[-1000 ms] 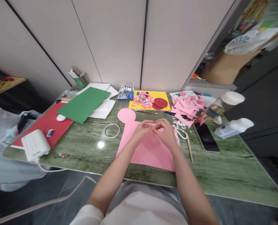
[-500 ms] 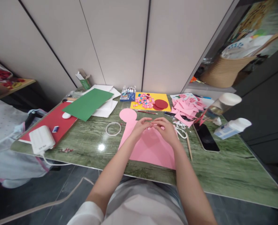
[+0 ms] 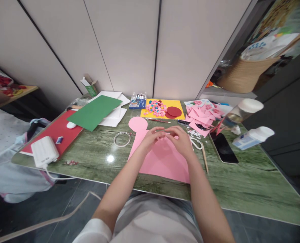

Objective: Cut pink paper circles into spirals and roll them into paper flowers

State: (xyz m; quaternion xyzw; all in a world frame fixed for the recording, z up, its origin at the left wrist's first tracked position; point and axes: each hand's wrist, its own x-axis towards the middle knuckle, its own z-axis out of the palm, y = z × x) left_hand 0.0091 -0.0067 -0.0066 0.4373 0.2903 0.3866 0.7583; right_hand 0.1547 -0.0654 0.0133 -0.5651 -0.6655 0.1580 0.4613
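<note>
My left hand (image 3: 151, 139) and my right hand (image 3: 181, 141) meet fingertip to fingertip above a large pink paper cut-out (image 3: 162, 158) with a round ear at its top left. Both hands have their fingers curled into a pinch on something small between them, too small to name. The cut-out lies flat on the green marbled table (image 3: 241, 182). A white ring (image 3: 122, 138) lies just left of the left hand. White scissors (image 3: 196, 143) and a wooden stick (image 3: 204, 157) lie just right of the right hand.
A pile of pink paper scraps (image 3: 202, 116), a black phone (image 3: 222, 147), two bottles (image 3: 252, 137) stand on the right. At the back: a yellow sheet with small pompoms (image 3: 156, 108), a red disc (image 3: 174, 111), a marker box (image 3: 138, 101). On the left: green paper (image 3: 95, 111), red sheet (image 3: 56, 130), white power bank (image 3: 44, 152).
Both hands stay together over the pink cut-out, with only slight finger movement. The view has shifted a little since the earliest frame.
</note>
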